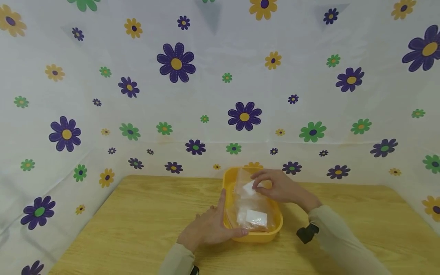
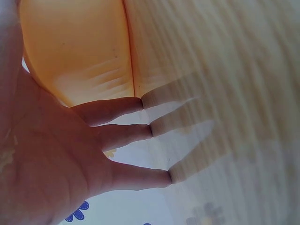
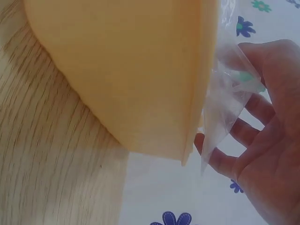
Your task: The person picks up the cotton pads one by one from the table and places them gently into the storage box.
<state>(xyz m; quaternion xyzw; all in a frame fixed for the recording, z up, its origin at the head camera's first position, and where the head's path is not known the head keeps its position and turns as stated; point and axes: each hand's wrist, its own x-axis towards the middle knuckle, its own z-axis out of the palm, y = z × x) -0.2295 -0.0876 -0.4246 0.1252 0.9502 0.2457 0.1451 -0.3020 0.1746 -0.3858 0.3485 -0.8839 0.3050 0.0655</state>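
Note:
A yellow plastic bin [image 1: 279, 221] stands on the wooden table with clear plastic bags [image 1: 245, 204] inside. One white label [image 1: 256, 218] shows near the bin's front, another white patch [image 1: 249, 188] further back. My right hand [image 1: 280, 187] pinches a clear plastic bag at the bin's back right; in the right wrist view the bag [image 3: 222, 110] sticks up past the rim. At the front left, my left hand [image 1: 207, 229] rests against the bin, thumb over the front rim. The left wrist view shows its other fingers [image 2: 140, 178] straight, tips on the table.
The wood-grain table [image 1: 154, 214] extends to both sides of the bin. Behind it and at the sides hangs a white flower-print sheet [image 1: 213, 99], close to the bin's back edge. A black strap piece [image 1: 307, 233] sits at the right wrist.

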